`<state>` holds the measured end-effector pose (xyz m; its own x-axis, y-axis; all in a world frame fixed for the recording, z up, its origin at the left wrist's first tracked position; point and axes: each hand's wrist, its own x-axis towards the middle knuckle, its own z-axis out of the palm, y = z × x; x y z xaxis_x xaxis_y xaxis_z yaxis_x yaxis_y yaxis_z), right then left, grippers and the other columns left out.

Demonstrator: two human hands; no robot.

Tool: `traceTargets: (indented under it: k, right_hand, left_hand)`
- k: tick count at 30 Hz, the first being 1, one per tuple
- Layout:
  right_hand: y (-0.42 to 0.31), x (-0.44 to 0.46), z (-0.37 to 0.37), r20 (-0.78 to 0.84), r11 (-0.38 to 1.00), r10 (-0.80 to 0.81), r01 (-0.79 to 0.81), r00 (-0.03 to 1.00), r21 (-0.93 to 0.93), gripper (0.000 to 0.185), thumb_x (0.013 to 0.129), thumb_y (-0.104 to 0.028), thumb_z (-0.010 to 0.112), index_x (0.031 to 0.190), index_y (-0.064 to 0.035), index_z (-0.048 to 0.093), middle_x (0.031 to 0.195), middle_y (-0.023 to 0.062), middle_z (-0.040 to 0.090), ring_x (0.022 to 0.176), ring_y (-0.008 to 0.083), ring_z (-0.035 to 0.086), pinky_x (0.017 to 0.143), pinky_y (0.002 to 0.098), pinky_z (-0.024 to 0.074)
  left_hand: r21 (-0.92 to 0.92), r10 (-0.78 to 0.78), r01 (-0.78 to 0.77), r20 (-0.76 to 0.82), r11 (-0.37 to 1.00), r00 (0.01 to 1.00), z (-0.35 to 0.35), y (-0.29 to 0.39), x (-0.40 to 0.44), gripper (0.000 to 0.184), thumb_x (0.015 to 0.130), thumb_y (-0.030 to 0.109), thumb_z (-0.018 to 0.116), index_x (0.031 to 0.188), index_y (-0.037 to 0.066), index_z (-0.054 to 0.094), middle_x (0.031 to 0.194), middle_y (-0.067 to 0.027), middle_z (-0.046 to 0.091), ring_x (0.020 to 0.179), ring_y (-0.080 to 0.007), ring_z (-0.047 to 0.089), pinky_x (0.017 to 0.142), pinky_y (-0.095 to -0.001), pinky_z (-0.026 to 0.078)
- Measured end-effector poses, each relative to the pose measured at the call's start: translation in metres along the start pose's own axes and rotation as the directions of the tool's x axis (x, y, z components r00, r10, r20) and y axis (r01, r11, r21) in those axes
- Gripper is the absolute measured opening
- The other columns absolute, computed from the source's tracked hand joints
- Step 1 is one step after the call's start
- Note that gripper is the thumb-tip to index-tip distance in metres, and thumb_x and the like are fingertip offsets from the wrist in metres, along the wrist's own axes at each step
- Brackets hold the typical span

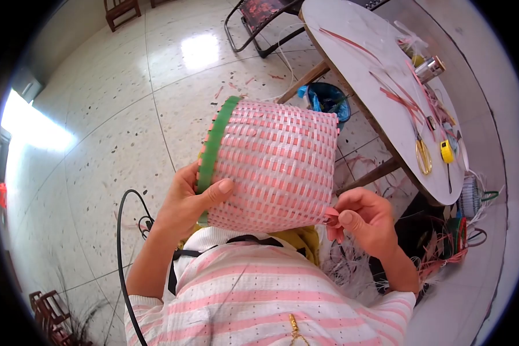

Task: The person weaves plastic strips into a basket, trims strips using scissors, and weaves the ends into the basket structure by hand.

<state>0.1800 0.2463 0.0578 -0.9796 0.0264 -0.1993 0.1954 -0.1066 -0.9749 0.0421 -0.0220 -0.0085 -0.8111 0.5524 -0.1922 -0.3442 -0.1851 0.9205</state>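
Observation:
A pink and white woven basket (277, 167) lies on its side above the lap, with a green band (214, 147) round its left end. My left hand (199, 199) grips that banded end, thumb on the outer weave and fingers behind the rim, partly hidden. At the lower right corner of the basket, my right hand (366, 219) pinches a short pink strip (333, 219) between thumb and fingers.
At the right, a white table (375, 75) carries loose strips, yellow-handled scissors (423, 157), a yellow tape measure (446, 151) and a metal can (430, 68). A lined bin (328, 99) stands by its legs. Strip bundles (444, 254) lie lower right; a folding chair (265, 17) stands behind.

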Motion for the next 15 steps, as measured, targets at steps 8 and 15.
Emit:
traceTargets:
  k: [8, 15]
  right_hand:
    - [0.002, 0.004, -0.015, 0.244, 0.854, 0.337, -0.404, 0.909, 0.327, 0.012, 0.088, -0.009, 0.066, 0.089, 0.0015, 0.060, 0.077, 0.0093, 0.063, 0.064, 0.0143, 0.057, 0.057, 0.0261, 0.0467]
    - [-0.005, 0.009, -0.015, 0.239, 0.919, 0.325, -0.365, 0.915, 0.146, 0.015, 0.085, -0.009, 0.070, 0.080, 0.0027, 0.061, 0.074, 0.0087, 0.062, 0.064, 0.0131, 0.057, 0.058, 0.0263, 0.0470]
  left_hand:
    - [0.004, -0.080, 0.080, 0.091, 0.997, 0.993, 0.005, 0.000, 0.000, 0.034, 0.083, 0.020, 0.074, 0.106, -0.002, 0.063, 0.096, -0.0065, 0.068, 0.083, -0.0116, 0.063, 0.078, -0.0288, 0.052]
    - [0.015, -0.094, 0.093, 0.107, 0.996, 0.990, 0.008, 0.003, -0.003, 0.035, 0.083, 0.021, 0.074, 0.107, -0.001, 0.063, 0.097, -0.0066, 0.068, 0.085, -0.0126, 0.063, 0.079, -0.0307, 0.052]
